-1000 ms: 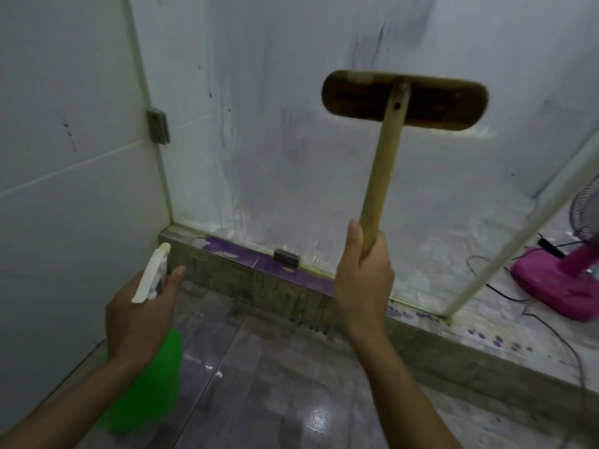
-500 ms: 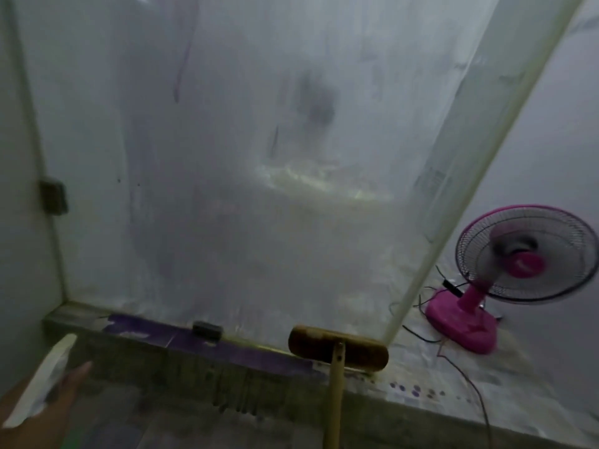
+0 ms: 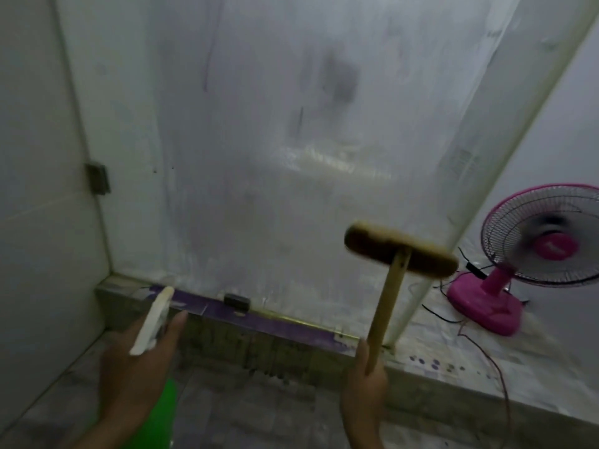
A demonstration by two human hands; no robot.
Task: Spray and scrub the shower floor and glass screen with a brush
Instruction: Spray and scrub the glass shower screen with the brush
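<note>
My right hand grips the wooden handle of the brush, and I've brought its head back up from the kerb to the lower right of the glass screen, near its edge. My left hand is wrapped round the green spray bottle, nozzle raised toward the glass. I read this as lining up another stroke; the smeared film suggests the screen isn't done. A pink fan stands outside.
</note>
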